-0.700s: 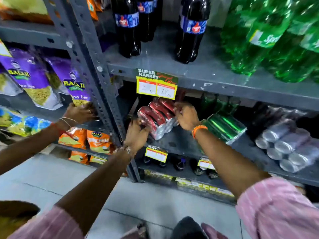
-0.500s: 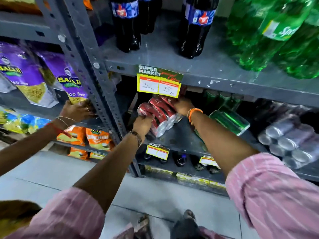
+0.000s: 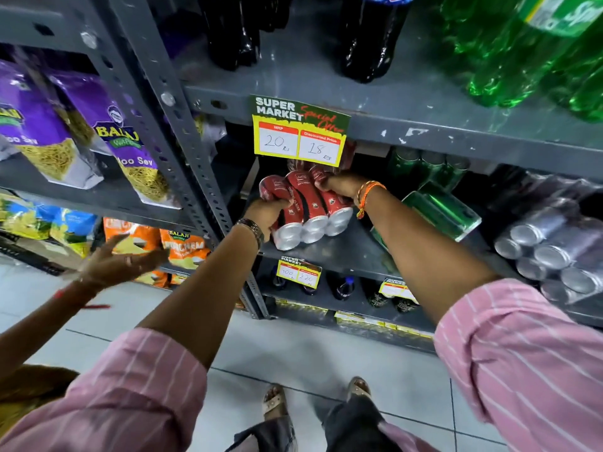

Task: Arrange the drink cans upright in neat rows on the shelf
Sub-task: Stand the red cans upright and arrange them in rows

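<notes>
On middle shelf [image 3: 352, 252] | three red cans [image 3: 306, 207] lying | left hand [image 3: 266, 212], right hand [image 3: 339, 185] fingers gripping them

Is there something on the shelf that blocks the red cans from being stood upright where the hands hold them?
Both hands, left and right, already grip the red can pack. More red cans sit close behind it and the green can pack lies on its right. The shelf in front shows bare.
</notes>
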